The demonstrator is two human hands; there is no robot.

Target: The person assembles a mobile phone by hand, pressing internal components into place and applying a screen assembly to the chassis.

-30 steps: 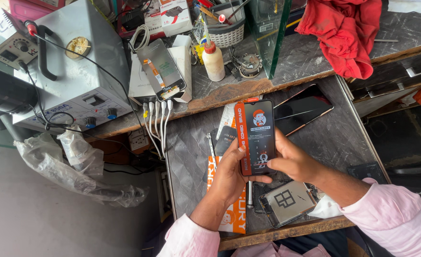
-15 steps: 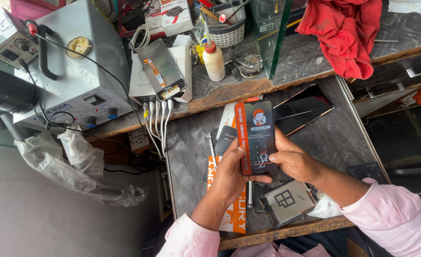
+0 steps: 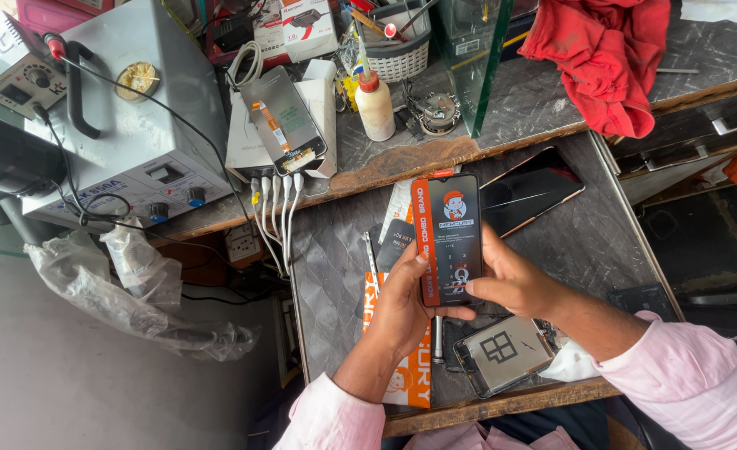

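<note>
Hands hold one phone screen panel [image 3: 447, 238] above the worktop [image 3: 585, 242], long axis pointing away. Left hand [image 3: 402, 308] cups its lower left edge; right hand [image 3: 510, 279] pinches the lower right, equally near.

I see both forearms in pink shirt sleeves rising from the six o'clock edge and meeting near centre. My left hand [image 3: 402, 304], coming in from seven o'clock, is cupped, its thumb laid flat toward three o'clock. My right hand [image 3: 514, 279], entering from four o'clock, has its fingers curled and pinched toward nine o'clock. Both hands grip the same upright flat item, wrists slightly bent.
</note>
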